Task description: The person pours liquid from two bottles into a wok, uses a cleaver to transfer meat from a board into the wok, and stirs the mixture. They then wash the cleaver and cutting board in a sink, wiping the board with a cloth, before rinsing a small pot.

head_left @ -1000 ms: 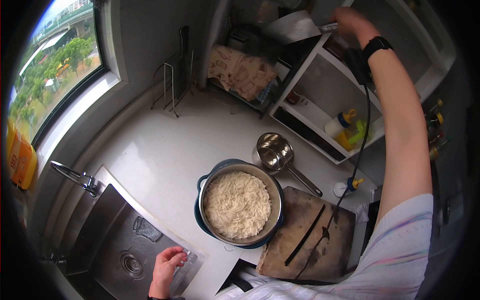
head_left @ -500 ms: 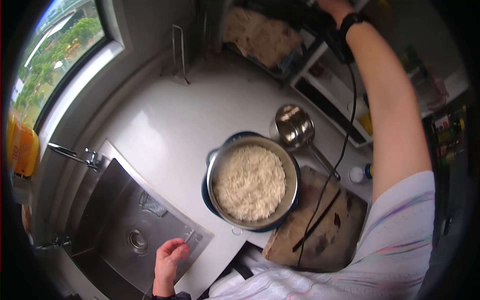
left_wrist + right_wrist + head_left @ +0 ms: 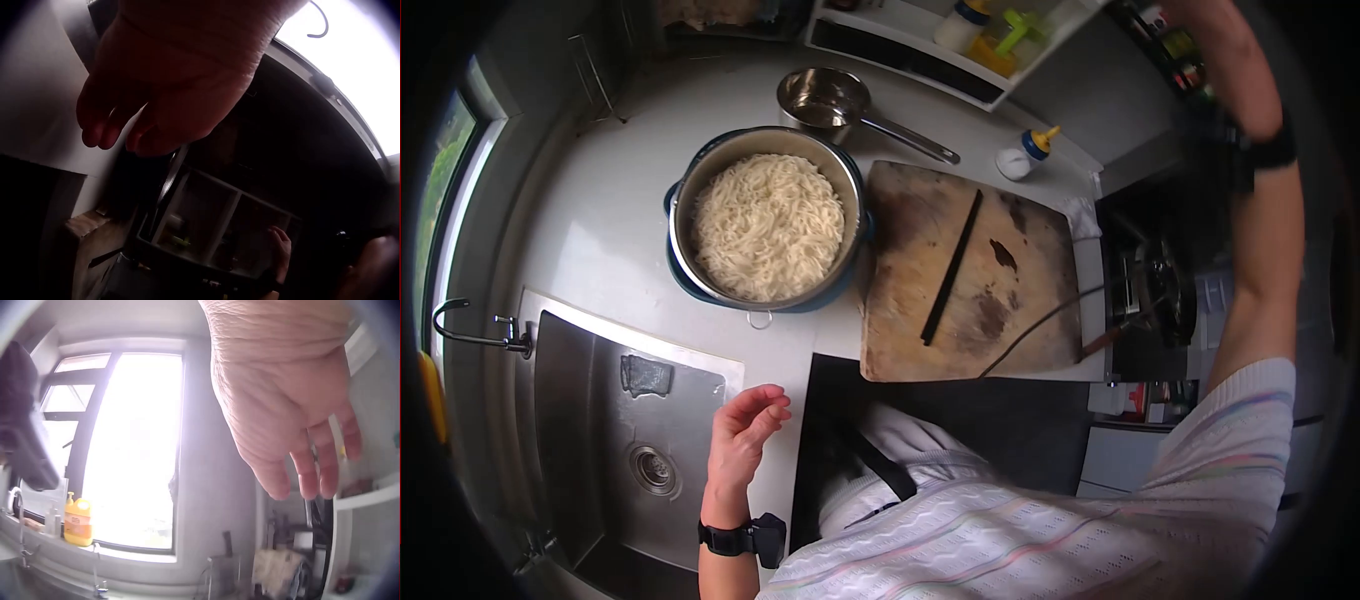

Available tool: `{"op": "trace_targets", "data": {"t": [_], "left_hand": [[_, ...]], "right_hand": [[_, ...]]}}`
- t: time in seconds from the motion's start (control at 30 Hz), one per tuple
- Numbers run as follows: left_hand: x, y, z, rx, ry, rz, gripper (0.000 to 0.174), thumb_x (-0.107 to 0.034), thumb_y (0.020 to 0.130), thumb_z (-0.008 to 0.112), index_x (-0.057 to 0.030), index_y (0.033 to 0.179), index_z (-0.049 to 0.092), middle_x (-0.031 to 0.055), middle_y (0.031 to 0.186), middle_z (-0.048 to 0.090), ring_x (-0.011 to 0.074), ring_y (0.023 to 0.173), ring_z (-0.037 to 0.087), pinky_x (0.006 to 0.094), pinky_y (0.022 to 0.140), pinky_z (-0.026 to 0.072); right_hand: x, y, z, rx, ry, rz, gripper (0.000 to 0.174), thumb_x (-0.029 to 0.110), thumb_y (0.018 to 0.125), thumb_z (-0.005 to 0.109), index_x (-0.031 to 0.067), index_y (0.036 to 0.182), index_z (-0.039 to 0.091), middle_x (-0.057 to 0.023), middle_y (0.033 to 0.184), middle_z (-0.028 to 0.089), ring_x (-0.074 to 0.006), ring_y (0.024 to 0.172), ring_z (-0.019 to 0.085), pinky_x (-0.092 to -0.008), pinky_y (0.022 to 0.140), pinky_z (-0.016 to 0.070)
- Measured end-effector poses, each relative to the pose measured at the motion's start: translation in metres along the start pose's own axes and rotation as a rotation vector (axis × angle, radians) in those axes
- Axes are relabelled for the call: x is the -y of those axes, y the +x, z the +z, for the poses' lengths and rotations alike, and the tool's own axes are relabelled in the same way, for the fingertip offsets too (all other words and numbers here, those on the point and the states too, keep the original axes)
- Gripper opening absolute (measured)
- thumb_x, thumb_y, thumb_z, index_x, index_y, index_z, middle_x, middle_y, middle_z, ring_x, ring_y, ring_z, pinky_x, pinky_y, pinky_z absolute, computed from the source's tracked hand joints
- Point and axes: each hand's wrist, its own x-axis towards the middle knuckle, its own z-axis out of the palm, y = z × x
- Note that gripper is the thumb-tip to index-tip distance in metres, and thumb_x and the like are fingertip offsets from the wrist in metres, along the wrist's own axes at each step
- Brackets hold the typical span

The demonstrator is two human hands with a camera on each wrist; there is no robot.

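Observation:
My left hand [image 3: 745, 440] hovers over the sink's right edge, fingers loosely bent with nothing between them. Raised at the upper right of the head view is my right hand [image 3: 1215, 50], partly cut by the frame. The right wrist view shows that hand [image 3: 294, 419] with fingers extended and holding nothing. Closest to the left hand is a steel pot [image 3: 685, 240] set in a blue one [image 3: 690, 290], filled with pale noodles [image 3: 770, 230]. Behind it stands a small steel saucepan [image 3: 825, 100], handle pointing right.
A stained cutting board [image 3: 1040, 250] bears a thin black stick [image 3: 953, 265]; a dark cord [image 3: 1040, 325] crosses its corner. At left is the steel sink [image 3: 590, 400] with a faucet [image 3: 480, 335]. A yellow-capped bottle [image 3: 1030, 150] stands behind the board, below a white shelf [image 3: 910, 40].
The head view has swung right and down, so pot and board appear farther left and higher. My right hand has come away from the shelf area; the left stays empty near the sink.

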Motion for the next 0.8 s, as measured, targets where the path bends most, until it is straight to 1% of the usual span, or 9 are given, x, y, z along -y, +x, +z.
{"op": "trace_targets", "data": {"t": [0.1, 0.17, 0.2, 0.23, 0.3, 0.33, 0.47, 0.5, 0.8], "left_hand": [[0.019, -0.001, 0.028, 0.070, 0.018, -0.033, 0.020, -0.007, 0.086, 0.063, -0.0006, 0.104, 0.062, 0.0052, 0.091, 0.066, 0.0123, 0.080, 0.061, 0.0234, 0.071, 0.0479], [0.030, -0.008, 0.044, 0.082, 0.037, -0.023, 0.020, -0.010, 0.085, 0.064, -0.0016, 0.103, 0.063, 0.0056, 0.090, 0.067, 0.0129, 0.079, 0.062, 0.0235, 0.069, 0.0474], [0.032, -0.011, 0.051, 0.089, 0.066, -0.031, 0.019, -0.010, 0.085, 0.064, -0.0018, 0.103, 0.063, 0.0052, 0.090, 0.066, 0.0128, 0.078, 0.062, 0.0234, 0.069, 0.0474], [0.033, -0.012, 0.058, 0.100, 0.101, -0.037, 0.019, -0.010, 0.086, 0.064, -0.0021, 0.103, 0.063, 0.0048, 0.089, 0.066, 0.0127, 0.078, 0.062, 0.0234, 0.069, 0.0474], [0.032, -0.016, 0.071, 0.101, 0.153, -0.035, 0.019, -0.010, 0.086, 0.064, -0.0022, 0.103, 0.063, 0.0046, 0.089, 0.066, 0.0127, 0.078, 0.062, 0.0235, 0.069, 0.0475], [0.033, -0.018, 0.077, 0.089, 0.180, -0.046, 0.019, -0.010, 0.086, 0.063, -0.0022, 0.102, 0.062, 0.0045, 0.090, 0.066, 0.0127, 0.078, 0.062, 0.0235, 0.069, 0.0475], [0.045, -0.010, 0.105, 0.045, 0.223, -0.045, 0.018, -0.010, 0.086, 0.063, -0.0018, 0.102, 0.062, 0.0054, 0.089, 0.066, 0.0137, 0.078, 0.063, 0.0245, 0.068, 0.0481], [0.048, -0.007, 0.115, 0.052, 0.230, -0.045, 0.018, -0.010, 0.086, 0.063, -0.0018, 0.102, 0.062, 0.0054, 0.089, 0.066, 0.0137, 0.078, 0.063, 0.0245, 0.068, 0.0481], [0.085, 0.018, 0.188, 0.028, 0.220, -0.090, 0.016, -0.008, 0.086, 0.061, -0.0016, 0.100, 0.062, 0.0077, 0.087, 0.067, 0.0170, 0.074, 0.065, 0.0254, 0.063, 0.0508]], "right_hand": [[-0.036, -0.088, 0.095, 0.189, 0.145, -0.005, 0.015, 0.016, 0.081, 0.063, 0.0071, 0.093, 0.068, -0.0052, 0.077, 0.065, -0.0072, 0.067, 0.058, -0.0245, 0.062, 0.0480], [-0.058, -0.130, 0.178, 0.242, 0.080, 0.060, 0.017, 0.021, 0.081, 0.062, 0.0059, 0.087, 0.068, -0.0084, 0.071, 0.065, -0.0166, 0.066, 0.062, -0.0295, 0.062, 0.0485], [-0.075, -0.145, 0.220, 0.208, 0.078, 0.135, 0.019, 0.025, 0.078, 0.062, 0.0076, 0.081, 0.068, -0.0139, 0.077, 0.065, -0.0288, 0.074, 0.064, -0.0373, 0.068, 0.0502], [-0.080, -0.154, 0.250, 0.245, 0.048, 0.348, 0.023, 0.031, 0.080, 0.063, 0.0086, 0.084, 0.066, -0.0128, 0.080, 0.066, -0.0292, 0.080, 0.064, -0.0408, 0.073, 0.0491], [-0.088, -0.160, 0.286, 0.206, -0.002, 0.474, 0.042, 0.041, 0.080, 0.064, 0.0027, 0.097, 0.060, -0.0163, 0.089, 0.066, -0.0343, 0.092, 0.062, -0.0513, 0.082, 0.0435], [-0.102, -0.161, 0.311, 0.066, -0.046, 0.464, 0.042, 0.043, 0.077, 0.067, 0.0037, 0.089, 0.056, -0.0156, 0.080, 0.065, -0.0360, 0.080, 0.063, -0.0463, 0.072, 0.0469], [-0.112, -0.157, 0.320, -0.036, 0.104, 0.450, 0.034, 0.026, 0.076, 0.066, 0.0025, 0.094, 0.048, -0.0181, 0.085, 0.064, -0.0372, 0.083, 0.062, -0.0454, 0.075, 0.0463], [-0.114, -0.160, 0.305, 0.087, 0.135, 0.495, 0.028, 0.011, 0.076, 0.058, 0.0000, 0.100, 0.048, -0.0205, 0.093, 0.064, -0.0372, 0.092, 0.062, -0.0492, 0.079, 0.0458], [-0.222, -0.246, 0.284, -0.047, 0.074, 0.557, 0.021, 0.002, 0.074, 0.055, 0.0013, 0.094, 0.050, -0.0190, 0.083, 0.064, -0.0379, 0.083, 0.063, -0.0470, 0.074, 0.0480]]}}
